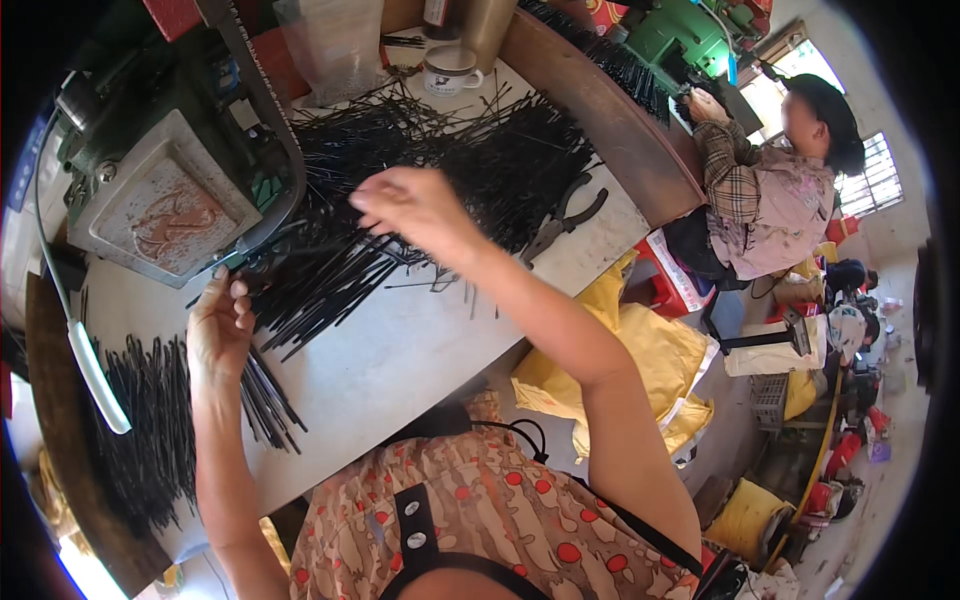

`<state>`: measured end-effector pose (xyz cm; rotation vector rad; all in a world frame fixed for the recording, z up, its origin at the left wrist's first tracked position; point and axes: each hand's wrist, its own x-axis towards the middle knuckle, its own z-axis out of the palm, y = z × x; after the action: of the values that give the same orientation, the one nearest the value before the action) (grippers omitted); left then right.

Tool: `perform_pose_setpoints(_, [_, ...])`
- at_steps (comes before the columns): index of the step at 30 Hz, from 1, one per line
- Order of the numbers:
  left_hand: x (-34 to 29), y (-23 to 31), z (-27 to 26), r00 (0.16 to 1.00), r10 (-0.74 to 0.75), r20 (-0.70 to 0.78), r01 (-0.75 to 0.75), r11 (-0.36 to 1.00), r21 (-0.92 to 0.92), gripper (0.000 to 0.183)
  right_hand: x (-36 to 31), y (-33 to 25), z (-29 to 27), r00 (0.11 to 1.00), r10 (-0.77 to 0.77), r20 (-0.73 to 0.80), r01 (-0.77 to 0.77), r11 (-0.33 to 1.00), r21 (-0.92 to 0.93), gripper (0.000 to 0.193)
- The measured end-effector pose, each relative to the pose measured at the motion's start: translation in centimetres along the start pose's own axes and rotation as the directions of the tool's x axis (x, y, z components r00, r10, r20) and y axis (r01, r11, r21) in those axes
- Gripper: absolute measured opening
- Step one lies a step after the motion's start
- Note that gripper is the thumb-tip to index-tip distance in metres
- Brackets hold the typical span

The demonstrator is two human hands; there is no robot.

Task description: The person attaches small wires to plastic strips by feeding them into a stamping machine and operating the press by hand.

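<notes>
My left hand (220, 330) is closed in a pinch at the lower edge of a green machine (235, 150) with a worn grey metal plate (165, 205). Between its fingertips is one end of a thin black rod (205, 287), which runs up along the plate's edge. My right hand (425, 205) hovers above a large tangled pile of thin black rods (480, 140), its fingers curled together and slightly blurred. Whether anything is in them is hidden. Below that hand lies a straighter bundle of black rods (330, 300) on the white tabletop (410, 330).
Pliers (565, 215) with dark handles lie right of the pile. A white mug (450, 70) stands behind it. More rods (150, 430) are stacked at the left, near a lit lamp (97, 375). Yellow sacks (640, 370) lie on the floor; another person (770, 190) works at the right.
</notes>
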<state>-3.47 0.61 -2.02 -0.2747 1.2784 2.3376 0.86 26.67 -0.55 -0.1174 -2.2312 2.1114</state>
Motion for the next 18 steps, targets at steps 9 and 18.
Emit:
perform_pose_setpoints(9, [-1.0,0.8,1.0,0.995,-0.024,0.096,0.01,0.99,0.139,0.013,-3.0,-0.6,-9.9,0.892,-0.145,0.428,0.451,0.352,-0.82,0.019])
perform_pose_setpoints(18, [-2.3,-0.6,1.0,0.998,0.049,-0.026,-0.043,0.975,0.217,0.007,-2.1,-2.5,-0.5,0.661,-0.521,0.541,0.644,0.022,-0.765,0.014])
